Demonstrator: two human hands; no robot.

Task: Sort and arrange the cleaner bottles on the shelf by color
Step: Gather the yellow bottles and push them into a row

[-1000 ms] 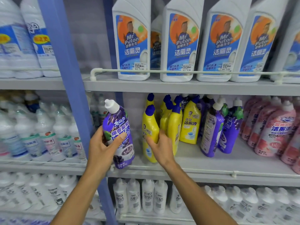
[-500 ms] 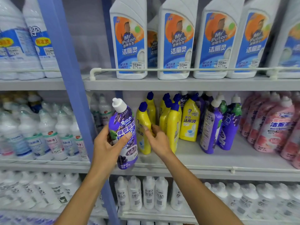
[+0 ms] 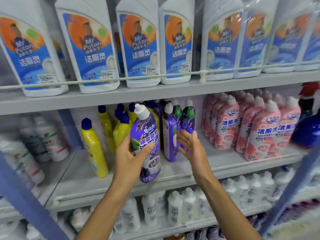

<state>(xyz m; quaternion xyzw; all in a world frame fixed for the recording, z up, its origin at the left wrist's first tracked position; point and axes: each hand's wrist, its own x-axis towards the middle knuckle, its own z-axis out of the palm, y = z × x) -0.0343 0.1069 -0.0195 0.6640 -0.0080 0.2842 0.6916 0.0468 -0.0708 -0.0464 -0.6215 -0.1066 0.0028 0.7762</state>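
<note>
At the grey metal shelf [image 3: 225, 161], left hand [image 3: 128, 160] grips a white-capped purple plastic cleaner bottle [image 3: 147, 146] just off it; right hand [image 3: 192, 149], fingers straight, hovers by the standing purple bottles [image 3: 168, 135]. One clumsy nudge could topple them.

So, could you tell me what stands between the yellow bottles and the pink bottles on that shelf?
The head view shows a few purple bottles standing between the yellow bottles and the pink bottles, the open right hand in front of them.

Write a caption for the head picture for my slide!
Left hand holds a purple bottle; open right hand hovers by the shelved purple bottles.
</note>
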